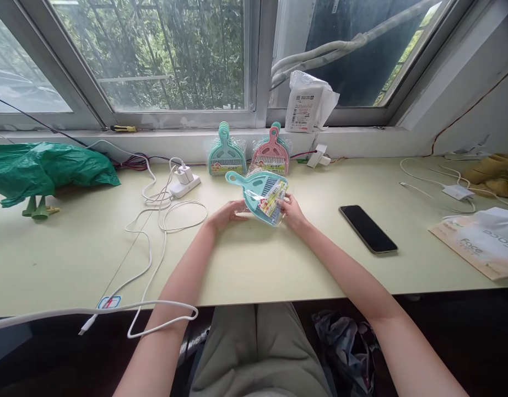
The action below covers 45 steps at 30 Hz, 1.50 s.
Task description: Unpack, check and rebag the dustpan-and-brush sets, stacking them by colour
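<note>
A small turquoise dustpan and brush set [257,187] in clear plastic wrapping is held tilted above the table, its handle pointing to the upper left. My right hand [293,212] grips its right side, thumb over the front near the printed label. At the lower left, my left hand [228,215] is closed at the edge of the clear wrapping; some of its fingertips are hard to make out. Behind the set, a stack of turquoise dustpan sets [226,154] leans upright against the sill, with a pink-fronted stack [273,153] beside it.
White cables [163,215] and a power strip [184,184] lie to the left, near a green plastic bag [51,168]. A black phone [367,229] and a face tissue pack [481,242] lie to the right. A white-wrapped package [306,105] stands on the windowsill.
</note>
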Tool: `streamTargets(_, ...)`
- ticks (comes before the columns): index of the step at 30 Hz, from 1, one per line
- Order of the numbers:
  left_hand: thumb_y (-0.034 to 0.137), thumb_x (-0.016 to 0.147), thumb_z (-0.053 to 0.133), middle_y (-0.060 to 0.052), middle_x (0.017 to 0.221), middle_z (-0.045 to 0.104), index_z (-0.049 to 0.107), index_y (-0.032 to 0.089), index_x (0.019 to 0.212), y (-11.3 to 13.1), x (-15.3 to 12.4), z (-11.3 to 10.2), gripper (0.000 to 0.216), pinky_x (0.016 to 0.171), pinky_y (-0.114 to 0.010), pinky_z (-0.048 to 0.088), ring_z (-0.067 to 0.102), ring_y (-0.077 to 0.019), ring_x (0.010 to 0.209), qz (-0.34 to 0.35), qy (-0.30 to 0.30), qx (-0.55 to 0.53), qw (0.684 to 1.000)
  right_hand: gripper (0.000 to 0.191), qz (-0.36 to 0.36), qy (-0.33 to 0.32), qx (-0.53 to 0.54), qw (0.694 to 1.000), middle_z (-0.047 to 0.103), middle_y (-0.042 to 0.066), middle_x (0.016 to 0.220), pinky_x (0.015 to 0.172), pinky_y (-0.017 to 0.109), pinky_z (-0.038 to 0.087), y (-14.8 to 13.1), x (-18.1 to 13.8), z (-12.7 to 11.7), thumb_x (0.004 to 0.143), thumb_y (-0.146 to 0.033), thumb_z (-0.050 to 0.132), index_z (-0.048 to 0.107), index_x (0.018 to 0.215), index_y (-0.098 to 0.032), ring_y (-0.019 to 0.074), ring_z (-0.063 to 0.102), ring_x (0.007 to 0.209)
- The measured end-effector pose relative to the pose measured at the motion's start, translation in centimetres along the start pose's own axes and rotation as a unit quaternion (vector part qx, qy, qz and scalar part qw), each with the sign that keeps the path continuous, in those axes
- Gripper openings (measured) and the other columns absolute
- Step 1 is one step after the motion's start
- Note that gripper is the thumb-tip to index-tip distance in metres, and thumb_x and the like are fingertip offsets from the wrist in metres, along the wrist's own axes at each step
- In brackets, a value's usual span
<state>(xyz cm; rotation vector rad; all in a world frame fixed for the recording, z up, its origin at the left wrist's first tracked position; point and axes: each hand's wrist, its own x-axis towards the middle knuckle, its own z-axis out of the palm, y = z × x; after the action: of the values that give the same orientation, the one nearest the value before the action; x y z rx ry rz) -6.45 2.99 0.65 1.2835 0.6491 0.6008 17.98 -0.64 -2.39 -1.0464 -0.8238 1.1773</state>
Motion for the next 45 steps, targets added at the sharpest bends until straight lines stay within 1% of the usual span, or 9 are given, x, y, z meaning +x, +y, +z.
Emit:
streamTargets(5, 0.056, 0.077, 0.069, -0.012, 0.089, 0.073, 0.07, 0.013, 0.105, -0.2, -0.2, -0.8, 0.052, 0.085, -0.037, 0.057, 0.069, -0.0213, 0.089, -0.012, 0.043, 0.048, 0.998, 0.048, 0.01, -0.049, -0.022, 0.998, 0.073, -0.001, 0.09, 0.073, 0.032, 0.061, -0.9, -0.4, -0.4, 0.069, -0.022, 0.079, 0.046, 0.104, -0.026, 0.0172, 0.071, 0.08)
streamTargets(17, 0.031, 0.084, 0.066, -0.008, 0.081, 0.069, 0.066, 0.013, 0.108, 0.6, -0.6, -5.2, 0.031, 0.066, -0.029, 0.057, 0.068, -0.0157, 0.069, 0.028, 0.393, 0.024, 0.919, 0.038, 0.03, -0.055, 0.005, 0.998, 0.076, 0.004, 0.092, 0.084, 0.036, 0.061, -3.4, 1.4, -3.5, 0.068, -0.009, 0.075, 0.065, 0.103, -0.019, 0.019, 0.072, 0.085)
streamTargets(20, 0.016, 0.088, 0.052, -0.009, 0.095, 0.07, 0.061, 0.014, 0.115, 1.6, -2.3, -7.3, 0.029, 0.079, -0.034, 0.057, 0.07, -0.0185, 0.084, 0.031, 0.613, 0.109, 0.782, 0.034, 0.004, -0.011, 0.034, 0.999, 0.075, 0.003, 0.093, 0.086, 0.033, 0.06, -3.8, 2.1, -5.0, 0.069, -0.008, 0.073, 0.064, 0.1, -0.02, 0.0174, 0.072, 0.086)
streamTargets(25, 0.004, 0.084, 0.046, -0.014, 0.144, 0.046, 0.054, 0.021, 0.124, 3.3, -4.1, -5.4, 0.044, 0.113, -0.056, 0.029, 0.036, -0.0297, 0.14, 0.077, 0.729, 0.372, 0.57, 0.031, -0.008, 0.008, 0.062, 0.998, 0.073, 0.002, 0.096, 0.087, 0.03, 0.06, -3.5, 2.3, -5.3, 0.07, -0.009, 0.071, 0.061, 0.097, -0.022, 0.0159, 0.072, 0.089)
streamTargets(27, 0.01, 0.088, 0.045, -0.012, 0.145, 0.044, 0.057, 0.021, 0.12, 3.7, -3.3, -3.0, 0.036, 0.115, -0.054, 0.026, 0.032, -0.0301, 0.141, 0.135, 0.674, 0.395, 0.61, 0.031, -0.005, 0.002, 0.062, 0.998, 0.073, 0.003, 0.095, 0.087, 0.031, 0.06, -3.2, 1.9, -4.5, 0.069, -0.01, 0.071, 0.06, 0.096, -0.021, 0.0165, 0.071, 0.089)
streamTargets(31, 0.037, 0.097, 0.034, -0.012, 0.116, 0.063, 0.06, 0.018, 0.114, 2.4, -0.1, 2.2, 0.036, 0.097, -0.041, 0.048, 0.059, -0.0255, 0.111, 0.12, 0.386, 0.246, 0.881, 0.033, -0.008, -0.033, 0.059, 0.998, 0.073, 0.003, 0.096, 0.087, 0.032, 0.059, -2.7, 0.6, -2.3, 0.069, -0.014, 0.073, 0.06, 0.098, -0.022, 0.0173, 0.071, 0.089)
streamTargets(33, 0.045, 0.096, 0.034, -0.011, 0.115, 0.063, 0.048, 0.02, 0.129, 0.9, 1.4, 4.3, 0.043, 0.087, -0.037, 0.053, 0.062, -0.0221, 0.102, 0.086, 0.235, 0.128, 0.96, 0.033, -0.007, -0.057, 0.046, 0.997, 0.073, 0.004, 0.099, 0.087, 0.033, 0.059, -2.6, 0.2, -1.5, 0.07, -0.017, 0.073, 0.061, 0.101, -0.022, 0.0183, 0.071, 0.092)
streamTargets(40, 0.03, 0.085, 0.046, -0.004, 0.106, 0.061, 0.049, 0.024, 0.122, -1.7, 2.6, 4.5, 0.038, 0.075, -0.029, 0.053, 0.06, -0.0157, 0.086, 0.028, 0.294, 0.05, 0.954, 0.013, 0.106, -0.039, -0.105, 0.988, 0.074, 0.011, 0.075, 0.052, 0.029, 0.059, -3.6, 1.9, -4.2, 0.087, -0.024, 0.062, 0.064, 0.088, -0.012, 0.0197, 0.071, 0.057)
streamTargets(45, 0.035, 0.084, 0.045, -0.005, 0.094, 0.065, 0.064, 0.018, 0.095, -1.6, 2.4, 3.0, 0.028, 0.087, -0.032, 0.046, 0.059, -0.0205, 0.091, 0.042, 0.274, 0.154, 0.949, 0.019, 0.065, 0.175, -0.019, 0.982, 0.071, 0.006, 0.071, 0.047, 0.021, 0.056, -4.3, 3.7, -8.3, 0.096, -0.018, 0.04, 0.057, 0.103, -0.013, 0.0143, 0.07, 0.057)
